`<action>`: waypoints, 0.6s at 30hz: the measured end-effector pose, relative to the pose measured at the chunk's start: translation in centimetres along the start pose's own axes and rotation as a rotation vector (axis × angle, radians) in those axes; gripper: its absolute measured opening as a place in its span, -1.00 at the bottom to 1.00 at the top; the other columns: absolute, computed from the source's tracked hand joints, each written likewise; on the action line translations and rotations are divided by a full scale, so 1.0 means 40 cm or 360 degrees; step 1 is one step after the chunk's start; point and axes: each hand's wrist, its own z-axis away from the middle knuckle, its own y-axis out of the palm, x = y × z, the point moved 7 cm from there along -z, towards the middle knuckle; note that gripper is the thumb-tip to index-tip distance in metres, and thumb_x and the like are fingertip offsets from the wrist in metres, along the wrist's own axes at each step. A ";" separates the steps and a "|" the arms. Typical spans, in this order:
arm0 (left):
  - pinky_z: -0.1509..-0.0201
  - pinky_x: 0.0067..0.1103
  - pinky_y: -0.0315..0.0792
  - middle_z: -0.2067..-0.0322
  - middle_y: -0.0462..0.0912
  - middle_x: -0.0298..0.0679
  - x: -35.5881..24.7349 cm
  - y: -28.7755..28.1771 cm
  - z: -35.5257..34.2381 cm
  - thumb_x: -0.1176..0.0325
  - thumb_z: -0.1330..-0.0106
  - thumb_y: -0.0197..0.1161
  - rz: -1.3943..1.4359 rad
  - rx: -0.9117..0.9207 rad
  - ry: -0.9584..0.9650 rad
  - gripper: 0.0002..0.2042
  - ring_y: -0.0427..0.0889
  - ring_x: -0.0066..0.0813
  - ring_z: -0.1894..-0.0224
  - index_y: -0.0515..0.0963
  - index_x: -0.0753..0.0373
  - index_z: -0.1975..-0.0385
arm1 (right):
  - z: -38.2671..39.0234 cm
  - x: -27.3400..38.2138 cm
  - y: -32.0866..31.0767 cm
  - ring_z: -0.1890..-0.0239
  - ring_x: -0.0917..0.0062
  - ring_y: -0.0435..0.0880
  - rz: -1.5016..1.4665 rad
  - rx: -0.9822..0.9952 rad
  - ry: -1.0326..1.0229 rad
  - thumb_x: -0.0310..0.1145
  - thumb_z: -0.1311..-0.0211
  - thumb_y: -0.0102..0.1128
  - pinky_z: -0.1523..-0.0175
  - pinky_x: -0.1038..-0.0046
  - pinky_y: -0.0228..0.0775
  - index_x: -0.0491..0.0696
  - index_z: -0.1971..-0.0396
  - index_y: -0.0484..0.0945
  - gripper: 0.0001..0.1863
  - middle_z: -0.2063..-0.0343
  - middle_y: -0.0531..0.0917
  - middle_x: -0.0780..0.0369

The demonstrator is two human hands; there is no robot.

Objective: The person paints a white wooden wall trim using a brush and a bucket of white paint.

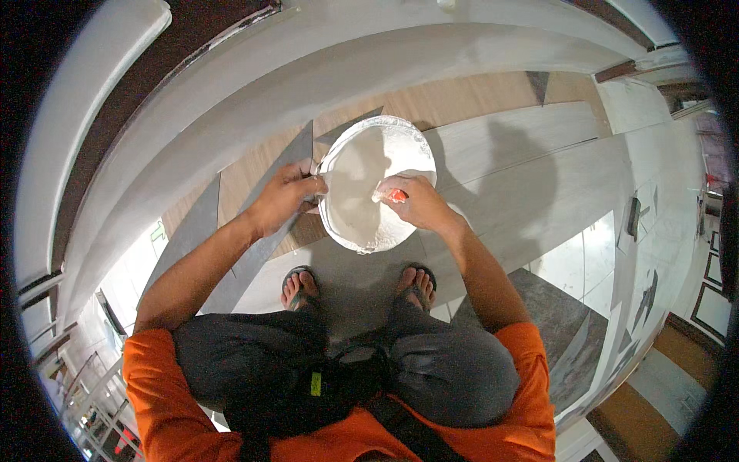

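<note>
In the head view, our left hand point(286, 196) pinches the rim of the white bucket point(409, 145) before our feet point(300, 286); our right hand point(420, 202) clasps a red-handled tool point(397, 195) inside. Work looks under way; what remains, we cannot tell.

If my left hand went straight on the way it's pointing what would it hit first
Most likely the white bucket, at its left rim; your left hand appears to be gripping it there.
</note>
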 end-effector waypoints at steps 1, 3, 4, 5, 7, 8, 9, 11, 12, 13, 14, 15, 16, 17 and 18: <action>-0.07 -0.38 0.47 0.12 0.59 -0.29 -0.002 -0.007 -0.002 0.26 -0.26 0.20 0.0000 0.0003 0.0005 -0.74 0.55 -0.42 0.02 0.52 0.17 0.09 | -0.002 0.012 -0.017 0.21 0.17 0.69 0.0018 -0.0044 0.0022 -0.40 -0.11 0.30 0.06 0.25 0.52 -0.08 0.24 0.66 -0.80 0.29 0.71 0.08; -0.08 -0.39 0.46 0.11 0.58 -0.28 -0.014 -0.017 -0.003 0.26 -0.27 0.20 0.0011 0.0068 0.0039 -0.73 0.55 -0.40 0.02 0.51 0.18 0.07 | -0.006 0.055 -0.061 0.22 0.21 0.70 0.0042 -0.0090 0.0041 -0.38 -0.12 0.32 0.06 0.29 0.53 -0.10 0.25 0.67 -0.81 0.28 0.71 0.09; -0.08 -0.39 0.46 0.11 0.58 -0.28 -0.022 -0.025 0.000 0.26 -0.27 0.20 0.0014 0.0063 0.0038 -0.73 0.55 -0.40 0.02 0.51 0.18 0.07 | -0.003 0.067 -0.089 0.22 0.28 0.72 -0.0112 -0.0144 0.0238 -0.36 -0.14 0.34 0.05 0.34 0.53 -0.11 0.24 0.67 -0.79 0.28 0.72 0.12; -0.08 -0.38 0.46 0.11 0.58 -0.28 -0.031 -0.035 0.004 0.26 -0.27 0.20 -0.0012 0.0032 0.0017 -0.73 0.55 -0.39 0.02 0.51 0.18 0.08 | 0.001 0.061 -0.108 0.23 0.35 0.73 -0.0266 -0.0197 0.0435 -0.34 -0.16 0.35 0.05 0.39 0.54 -0.12 0.23 0.67 -0.78 0.28 0.73 0.15; -0.09 -0.38 0.47 0.10 0.58 -0.28 -0.046 -0.043 0.004 0.25 -0.27 0.19 -0.0035 0.0009 0.0000 -0.74 0.54 -0.38 0.02 0.51 0.19 0.09 | 0.013 0.061 -0.132 0.22 0.46 0.74 -0.0345 -0.0244 0.0368 -0.33 -0.18 0.38 0.07 0.45 0.54 -0.14 0.23 0.67 -0.77 0.28 0.75 0.19; -0.09 -0.39 0.47 0.11 0.58 -0.28 -0.051 -0.047 0.003 0.25 -0.28 0.19 -0.0061 0.0029 0.0000 -0.75 0.54 -0.38 0.02 0.52 0.19 0.10 | 0.026 0.062 -0.149 0.25 0.50 0.72 -0.0405 -0.0363 0.0375 -0.35 -0.17 0.38 0.11 0.48 0.54 -0.15 0.24 0.67 -0.78 0.31 0.74 0.20; -0.09 -0.39 0.47 0.11 0.57 -0.29 -0.050 -0.052 0.003 0.25 -0.28 0.19 -0.0085 0.0045 -0.0002 -0.76 0.54 -0.37 0.01 0.52 0.19 0.11 | 0.035 0.070 -0.164 0.27 0.55 0.71 -0.0467 -0.0479 0.0381 -0.38 -0.17 0.39 0.15 0.50 0.54 -0.16 0.25 0.66 -0.79 0.34 0.74 0.20; -0.09 -0.38 0.47 0.11 0.57 -0.29 -0.043 -0.063 0.004 0.25 -0.28 0.18 -0.0072 0.0040 -0.0003 -0.76 0.53 -0.38 0.01 0.52 0.19 0.12 | 0.049 0.098 -0.186 0.29 0.59 0.69 -0.0486 -0.0557 0.0358 -0.39 -0.17 0.40 0.17 0.52 0.53 -0.17 0.25 0.66 -0.79 0.35 0.73 0.21; -0.09 -0.37 0.47 0.12 0.57 -0.29 -0.039 -0.066 0.003 0.24 -0.29 0.18 -0.0067 0.0046 0.0004 -0.76 0.53 -0.38 0.01 0.53 0.18 0.13 | 0.056 0.111 -0.204 0.31 0.63 0.67 -0.0500 -0.0649 0.0338 -0.40 -0.16 0.40 0.20 0.54 0.52 -0.18 0.26 0.65 -0.79 0.36 0.73 0.22; -0.09 -0.37 0.47 0.12 0.57 -0.29 -0.031 -0.071 0.001 0.24 -0.29 0.18 -0.0060 0.0042 0.0002 -0.76 0.53 -0.38 0.01 0.53 0.18 0.13 | 0.056 0.123 -0.210 0.31 0.63 0.67 -0.0500 -0.0641 0.0338 -0.40 -0.16 0.40 0.20 0.54 0.52 -0.18 0.26 0.65 -0.79 0.36 0.73 0.22; -0.09 -0.37 0.47 0.12 0.57 -0.30 -0.022 -0.078 0.000 0.23 -0.29 0.18 -0.0063 0.0020 0.0008 -0.76 0.53 -0.38 0.02 0.53 0.18 0.13 | 0.059 0.138 -0.224 0.33 0.65 0.65 -0.0436 -0.0712 0.0319 -0.42 -0.17 0.40 0.21 0.56 0.51 -0.18 0.25 0.64 -0.80 0.36 0.72 0.22; -0.08 -0.36 0.47 0.12 0.57 -0.30 -0.018 -0.080 -0.002 0.22 -0.29 0.18 -0.0067 0.0002 0.0017 -0.76 0.53 -0.39 0.02 0.53 0.18 0.14 | 0.063 0.144 -0.236 0.34 0.67 0.63 -0.0368 -0.0787 0.0299 -0.43 -0.18 0.39 0.22 0.57 0.50 -0.18 0.24 0.64 -0.80 0.36 0.71 0.23; -0.08 -0.36 0.47 0.12 0.57 -0.30 -0.014 -0.079 -0.001 0.22 -0.29 0.18 -0.0062 0.0000 0.0017 -0.76 0.53 -0.39 0.02 0.53 0.18 0.14 | 0.062 0.132 -0.232 0.36 0.63 0.65 -0.0582 -0.0813 0.0283 -0.45 -0.19 0.38 0.21 0.54 0.53 -0.19 0.23 0.62 -0.80 0.36 0.71 0.20; -0.03 -0.39 0.50 0.12 0.58 -0.26 -0.014 -0.079 0.001 0.23 -0.29 0.18 -0.0064 -0.0039 0.0035 -0.73 0.55 -0.41 0.06 0.52 0.22 0.10 | 0.062 0.136 -0.234 0.36 0.63 0.65 -0.0581 -0.0809 0.0283 -0.45 -0.19 0.38 0.21 0.54 0.53 -0.19 0.23 0.62 -0.80 0.36 0.71 0.20; 0.01 -0.42 0.53 0.13 0.59 -0.23 -0.016 -0.083 0.003 0.24 -0.29 0.17 -0.0066 -0.0077 0.0051 -0.70 0.56 -0.43 0.09 0.52 0.25 0.07 | 0.063 0.136 -0.240 0.36 0.60 0.66 -0.0714 -0.0860 0.0339 -0.46 -0.19 0.38 0.22 0.53 0.54 -0.20 0.24 0.62 -0.81 0.36 0.71 0.19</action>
